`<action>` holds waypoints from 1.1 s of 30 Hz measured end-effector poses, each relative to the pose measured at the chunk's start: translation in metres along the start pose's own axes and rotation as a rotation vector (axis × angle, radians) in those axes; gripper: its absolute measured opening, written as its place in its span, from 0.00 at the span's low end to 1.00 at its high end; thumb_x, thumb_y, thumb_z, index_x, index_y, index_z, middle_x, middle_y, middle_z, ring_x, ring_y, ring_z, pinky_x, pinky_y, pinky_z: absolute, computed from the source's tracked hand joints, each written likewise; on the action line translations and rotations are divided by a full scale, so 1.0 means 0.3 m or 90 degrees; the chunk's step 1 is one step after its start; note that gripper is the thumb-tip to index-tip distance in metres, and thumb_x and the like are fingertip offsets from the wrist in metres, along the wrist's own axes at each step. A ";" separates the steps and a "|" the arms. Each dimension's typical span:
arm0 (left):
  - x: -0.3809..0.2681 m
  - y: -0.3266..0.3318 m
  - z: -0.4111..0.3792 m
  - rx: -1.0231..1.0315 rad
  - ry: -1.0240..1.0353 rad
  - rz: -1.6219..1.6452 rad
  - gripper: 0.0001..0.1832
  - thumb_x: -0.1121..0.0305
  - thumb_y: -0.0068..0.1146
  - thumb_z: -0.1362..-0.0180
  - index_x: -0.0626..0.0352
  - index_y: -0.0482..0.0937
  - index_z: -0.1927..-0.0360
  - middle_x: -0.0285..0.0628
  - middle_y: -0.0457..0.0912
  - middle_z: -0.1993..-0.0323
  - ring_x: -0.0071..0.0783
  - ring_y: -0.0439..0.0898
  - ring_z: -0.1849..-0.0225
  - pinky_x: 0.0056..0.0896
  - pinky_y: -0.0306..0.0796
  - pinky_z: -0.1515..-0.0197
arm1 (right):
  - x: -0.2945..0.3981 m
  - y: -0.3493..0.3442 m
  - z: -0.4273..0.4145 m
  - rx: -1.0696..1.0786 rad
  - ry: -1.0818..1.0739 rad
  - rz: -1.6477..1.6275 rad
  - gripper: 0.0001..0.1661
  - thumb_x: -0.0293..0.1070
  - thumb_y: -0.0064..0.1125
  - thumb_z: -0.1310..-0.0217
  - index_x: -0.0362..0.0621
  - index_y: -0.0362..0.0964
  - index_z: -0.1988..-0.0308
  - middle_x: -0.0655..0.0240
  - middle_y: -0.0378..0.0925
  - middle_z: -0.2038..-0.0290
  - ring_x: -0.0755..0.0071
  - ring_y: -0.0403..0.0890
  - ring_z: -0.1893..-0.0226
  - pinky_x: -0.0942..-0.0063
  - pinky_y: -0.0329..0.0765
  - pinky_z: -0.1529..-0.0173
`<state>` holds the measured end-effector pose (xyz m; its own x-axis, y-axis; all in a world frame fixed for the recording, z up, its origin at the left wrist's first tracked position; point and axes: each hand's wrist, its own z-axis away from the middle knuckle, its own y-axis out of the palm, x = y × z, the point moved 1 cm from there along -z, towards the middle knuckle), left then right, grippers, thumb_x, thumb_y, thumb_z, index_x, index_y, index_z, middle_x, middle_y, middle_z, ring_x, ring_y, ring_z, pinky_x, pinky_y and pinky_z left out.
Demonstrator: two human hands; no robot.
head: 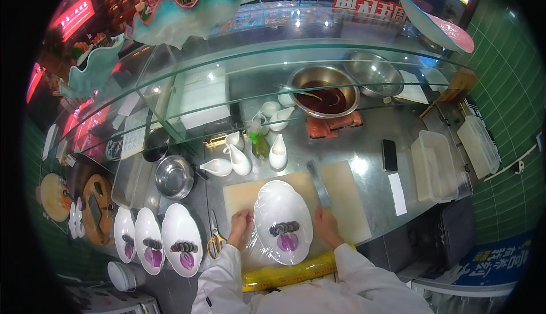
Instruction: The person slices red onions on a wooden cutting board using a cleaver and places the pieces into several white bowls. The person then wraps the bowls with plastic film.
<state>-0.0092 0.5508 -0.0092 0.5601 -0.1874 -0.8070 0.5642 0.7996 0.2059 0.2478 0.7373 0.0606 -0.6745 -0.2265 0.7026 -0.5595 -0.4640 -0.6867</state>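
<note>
A white scalloped oval plate lies on a pale cutting board, holding a row of dark round slices and a purple garnish. Clear plastic wrap stretches over it from a yellow roll at the counter's front edge. At the plate's left rim, my left hand pinches the wrap. My right hand is curled beside the right rim, over the handle of a knife; whether it grips the handle or the wrap is unclear. The blade points away from me on the board.
Three similarly garnished plates and yellow-handled scissors are to the left. White pouring jugs stand behind the board, near a steel bowl of dark red liquid. At right are a phone and a plastic tub. Glass shelving spans the back.
</note>
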 end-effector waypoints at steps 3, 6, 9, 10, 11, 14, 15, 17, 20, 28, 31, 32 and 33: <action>-0.064 0.002 -0.019 -0.130 0.197 -0.285 0.13 0.62 0.46 0.35 0.62 0.76 0.68 0.42 0.80 0.72 0.29 0.78 0.70 0.32 0.73 0.65 | 0.097 0.013 -0.115 -0.020 -0.122 -0.188 0.23 0.45 0.41 0.33 0.42 0.67 0.47 0.50 0.78 0.57 0.41 0.77 0.56 0.55 0.72 0.50; -0.261 0.227 0.016 -0.147 0.406 -0.395 0.13 0.62 0.48 0.36 0.61 0.77 0.61 0.47 0.82 0.67 0.35 0.81 0.66 0.35 0.74 0.60 | 0.200 0.113 -0.260 -0.052 -0.227 -0.199 0.23 0.45 0.38 0.32 0.42 0.66 0.46 0.48 0.77 0.57 0.40 0.77 0.56 0.53 0.72 0.51; -0.296 0.356 -0.069 0.008 0.420 -0.513 0.21 0.57 0.41 0.34 0.63 0.76 0.51 0.56 0.79 0.55 0.52 0.76 0.50 0.40 0.67 0.45 | 0.206 0.288 -0.384 0.052 -0.190 -0.122 0.23 0.46 0.37 0.31 0.41 0.70 0.52 0.47 0.76 0.57 0.42 0.76 0.56 0.57 0.72 0.50; -0.247 0.346 -0.138 0.051 0.422 -0.595 0.21 0.57 0.39 0.34 0.62 0.76 0.50 0.57 0.78 0.53 0.53 0.75 0.49 0.42 0.66 0.44 | 0.212 0.318 -0.382 0.101 -0.166 -0.074 0.24 0.47 0.35 0.30 0.42 0.71 0.52 0.47 0.76 0.57 0.42 0.76 0.56 0.56 0.72 0.51; -0.230 0.348 -0.153 0.097 0.328 -0.618 0.23 0.55 0.38 0.33 0.60 0.76 0.48 0.56 0.78 0.52 0.53 0.75 0.48 0.43 0.66 0.44 | 0.219 0.330 -0.374 0.141 -0.146 -0.024 0.25 0.48 0.33 0.30 0.44 0.71 0.53 0.48 0.76 0.57 0.42 0.76 0.56 0.56 0.72 0.51; -0.222 0.401 -0.168 0.185 0.328 -0.637 0.23 0.52 0.37 0.33 0.53 0.76 0.47 0.50 0.77 0.49 0.48 0.73 0.45 0.42 0.65 0.42 | 0.193 0.281 -0.332 0.028 -0.191 -0.010 0.26 0.50 0.29 0.31 0.46 0.71 0.57 0.50 0.77 0.58 0.42 0.77 0.58 0.49 0.72 0.54; -0.275 0.428 -0.130 0.225 0.306 -0.617 0.21 0.53 0.41 0.34 0.54 0.78 0.48 0.51 0.78 0.50 0.47 0.75 0.47 0.39 0.66 0.43 | 0.139 0.299 -0.352 0.051 -0.186 0.020 0.24 0.48 0.31 0.31 0.50 0.74 0.54 0.54 0.78 0.57 0.44 0.77 0.57 0.52 0.72 0.51; -0.205 0.369 -0.173 0.232 0.281 -0.548 0.20 0.54 0.44 0.35 0.56 0.79 0.51 0.51 0.80 0.54 0.45 0.77 0.50 0.36 0.68 0.46 | 0.198 0.270 -0.316 0.106 -0.130 0.036 0.26 0.47 0.30 0.31 0.48 0.75 0.56 0.50 0.78 0.60 0.42 0.77 0.58 0.51 0.72 0.51; -0.134 0.324 -0.270 0.232 0.235 -0.559 0.21 0.53 0.45 0.34 0.60 0.80 0.54 0.48 0.82 0.57 0.37 0.79 0.54 0.34 0.69 0.49 | 0.200 0.280 -0.341 0.120 -0.113 0.035 0.28 0.48 0.28 0.31 0.46 0.76 0.57 0.47 0.78 0.62 0.40 0.77 0.58 0.50 0.71 0.50; -0.104 0.283 -0.209 0.219 0.122 -0.338 0.22 0.55 0.44 0.33 0.63 0.76 0.47 0.40 0.79 0.52 0.28 0.73 0.48 0.28 0.63 0.42 | 0.035 0.288 -0.350 0.205 -0.059 0.020 0.32 0.51 0.28 0.30 0.39 0.73 0.51 0.40 0.74 0.54 0.36 0.74 0.52 0.51 0.67 0.44; -0.006 0.145 -0.145 0.177 0.175 -0.269 0.27 0.54 0.41 0.32 0.63 0.65 0.37 0.43 0.68 0.38 0.33 0.63 0.35 0.32 0.53 0.33 | -0.008 0.305 -0.287 0.220 -0.146 -0.164 0.27 0.47 0.39 0.30 0.36 0.71 0.48 0.48 0.73 0.48 0.49 0.73 0.46 0.62 0.66 0.41; 0.077 0.106 -0.130 0.098 0.069 -0.190 0.29 0.53 0.40 0.32 0.64 0.65 0.37 0.44 0.67 0.37 0.34 0.62 0.35 0.32 0.52 0.32 | -0.075 0.330 -0.293 0.302 -0.095 -0.226 0.27 0.47 0.44 0.32 0.34 0.70 0.47 0.52 0.75 0.48 0.56 0.73 0.45 0.68 0.65 0.40; 0.085 0.113 -0.087 0.116 0.029 -0.124 0.30 0.50 0.40 0.33 0.62 0.64 0.36 0.43 0.67 0.38 0.32 0.65 0.38 0.31 0.56 0.35 | -0.070 0.270 -0.260 0.305 -0.076 -0.243 0.28 0.47 0.45 0.32 0.34 0.69 0.46 0.54 0.75 0.48 0.59 0.73 0.48 0.67 0.65 0.41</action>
<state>0.0084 0.5880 -0.0372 0.4054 -0.2983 -0.8641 0.7608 0.6342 0.1380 0.1792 0.7712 -0.0244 -0.3952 -0.0498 0.9173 -0.4535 -0.8578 -0.2420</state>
